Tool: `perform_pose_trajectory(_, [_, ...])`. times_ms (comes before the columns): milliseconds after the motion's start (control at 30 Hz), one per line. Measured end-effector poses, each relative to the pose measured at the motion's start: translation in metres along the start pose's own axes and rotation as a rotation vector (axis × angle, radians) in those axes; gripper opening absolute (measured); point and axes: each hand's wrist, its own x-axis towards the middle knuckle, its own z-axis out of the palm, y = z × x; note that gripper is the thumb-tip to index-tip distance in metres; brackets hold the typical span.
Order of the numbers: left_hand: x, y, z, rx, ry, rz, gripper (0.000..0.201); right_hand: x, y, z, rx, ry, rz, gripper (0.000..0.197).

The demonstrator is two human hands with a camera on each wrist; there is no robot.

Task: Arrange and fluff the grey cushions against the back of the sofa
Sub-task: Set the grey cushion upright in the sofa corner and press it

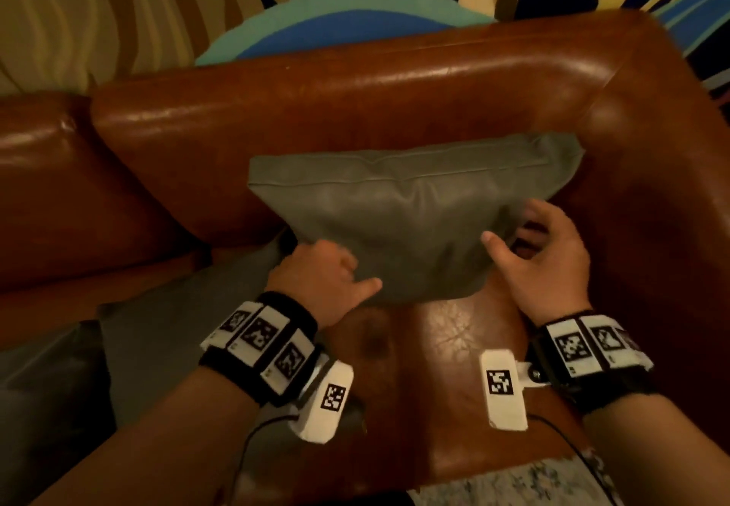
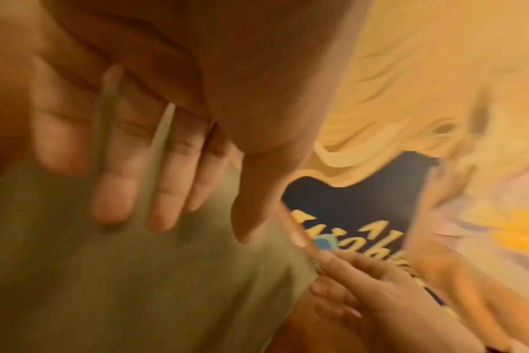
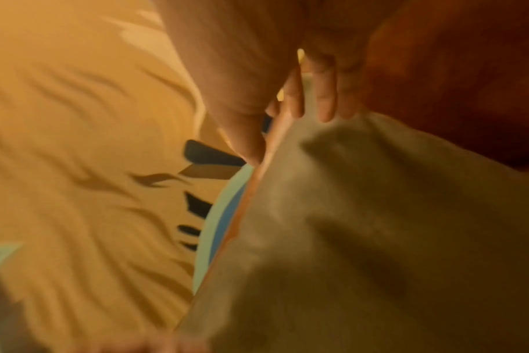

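Note:
A grey cushion [image 1: 403,213] stands upright on the seat of a brown leather sofa [image 1: 347,110], leaning on the backrest in the right corner. My left hand [image 1: 328,268] is at its lower left edge, thumb on the front. In the left wrist view its straight fingers [image 2: 166,179] lie flat on the cushion [image 2: 136,286]. My right hand [image 1: 545,252] is at the lower right edge with fingers spread and the thumb tip at the cushion's front. The right wrist view is blurred and shows straight fingers [image 3: 323,95] at the edge of the cushion [image 3: 378,238].
A second grey cushion [image 1: 177,327] lies flat on the seat at the left, partly under my left forearm. The sofa's armrest [image 1: 655,197] closes off the right side. A bare patch of seat [image 1: 450,339] shows in front of the upright cushion. A patterned wall [image 1: 118,11] rises behind.

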Motion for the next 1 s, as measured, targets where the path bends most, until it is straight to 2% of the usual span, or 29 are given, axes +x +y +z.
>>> perform_pose_trajectory(67, [0.002, 0.030, -0.026, 0.080, 0.130, 0.194, 0.047, 0.003, -0.031, -0.005, -0.174, 0.043, -0.247, 0.062])
perform_pose_trajectory(133, [0.023, 0.057, -0.048, 0.254, 0.226, 0.332, 0.074, 0.026, -0.057, -0.002, -0.340, -0.124, -0.410, 0.078])
perform_pose_trajectory(233, [0.065, 0.071, -0.064, 0.563, 0.065, 0.235, 0.135, 0.072, -0.073, 0.013, -0.783, -0.539, -0.481, 0.130])
perform_pose_trajectory(267, [0.078, 0.069, -0.064, 0.630, 0.000, 0.205, 0.147, 0.088, -0.070, 0.017, -0.918, -0.626, -0.473, 0.142])
perform_pose_trajectory(333, [0.099, 0.057, -0.057, 0.708, -0.099, 0.173, 0.157, 0.115, -0.061, 0.023, -1.063, -0.744, -0.454, 0.154])
perform_pose_trajectory(433, [0.113, 0.037, -0.043, 0.710, -0.084, 0.154, 0.151, 0.139, -0.051, 0.034, -1.081, -0.836, -0.464, 0.155])
perform_pose_trajectory(600, [0.107, 0.031, -0.030, 0.651, 0.018, 0.154, 0.130, 0.145, -0.043, 0.038, -1.078, -0.815, -0.614, 0.125])
perform_pose_trajectory(766, [0.093, 0.027, -0.025, 0.538, 0.077, 0.094, 0.113, 0.154, -0.058, 0.035, -1.048, -0.847, -0.695, 0.112])
perform_pose_trajectory(1000, [0.122, 0.050, -0.038, 0.656, 0.029, 0.138, 0.116, 0.157, -0.028, 0.025, -0.959, -0.815, -0.528, 0.122])
